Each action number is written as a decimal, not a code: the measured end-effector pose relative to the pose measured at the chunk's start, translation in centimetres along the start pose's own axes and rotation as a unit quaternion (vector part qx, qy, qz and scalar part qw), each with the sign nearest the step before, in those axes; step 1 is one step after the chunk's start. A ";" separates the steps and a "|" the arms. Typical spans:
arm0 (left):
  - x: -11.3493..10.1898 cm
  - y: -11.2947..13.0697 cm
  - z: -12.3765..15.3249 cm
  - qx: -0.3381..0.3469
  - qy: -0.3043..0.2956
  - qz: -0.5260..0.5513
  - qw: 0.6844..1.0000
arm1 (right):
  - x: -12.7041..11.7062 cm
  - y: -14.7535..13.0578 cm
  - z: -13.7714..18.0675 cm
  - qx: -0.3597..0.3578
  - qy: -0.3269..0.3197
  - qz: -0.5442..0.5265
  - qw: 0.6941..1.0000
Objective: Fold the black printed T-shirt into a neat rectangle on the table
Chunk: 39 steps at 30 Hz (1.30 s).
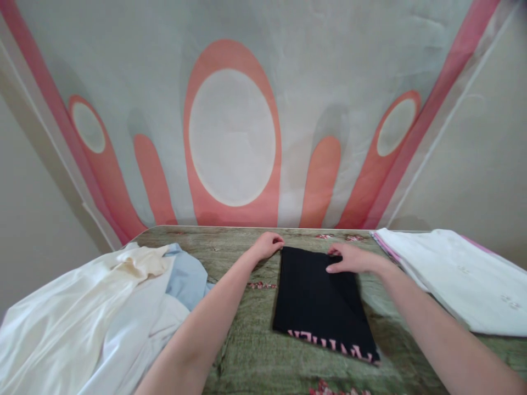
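A folded black garment (317, 299) with pink lettering along its near edge lies over the green table covering, its near right corner slightly blurred. My left hand (267, 245) is at the garment's far left corner, with the fingers closed together on the cloth there. At the far right part of the same garment is my right hand (349, 258). Its fingers bend at the far edge and its thumb lies on the black cloth, gripping it. The garment's far right corner is hidden beneath this hand.
Rumpled cream and white clothes (82, 318) are heaped on the left, with a light blue cloth (187, 280) among them. Folded white garments (465, 274) are stacked at the right, pink edges showing. Behind the wood-patterned table cover (242, 329) stands a patterned backdrop (234, 137).
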State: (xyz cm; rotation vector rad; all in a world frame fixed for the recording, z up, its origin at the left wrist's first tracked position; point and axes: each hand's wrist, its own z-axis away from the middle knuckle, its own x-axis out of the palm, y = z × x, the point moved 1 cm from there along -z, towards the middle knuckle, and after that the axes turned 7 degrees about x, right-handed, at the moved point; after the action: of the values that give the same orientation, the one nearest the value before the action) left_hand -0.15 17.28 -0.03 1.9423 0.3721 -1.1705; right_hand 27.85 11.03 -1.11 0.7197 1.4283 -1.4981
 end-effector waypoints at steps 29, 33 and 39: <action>0.9 14.0 4.4 0.010 -0.209 -0.171 0.963 | 1.0 -3.5 0.2 -0.059 0.051 -0.152 0.985; 4.8 16.7 9.4 0.065 -0.182 -0.177 0.965 | 2.9 -5.0 -0.4 -0.183 0.054 -0.180 0.965; 4.5 16.1 13.0 0.201 -0.161 -0.127 0.958 | 2.1 -5.6 0.8 -0.205 -0.005 -0.080 0.975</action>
State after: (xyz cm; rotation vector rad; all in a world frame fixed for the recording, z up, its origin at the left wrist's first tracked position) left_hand 4.26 -3.41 1.12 2.0306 0.2228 -1.8181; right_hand 22.06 9.32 -0.43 0.3485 1.7490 -1.2605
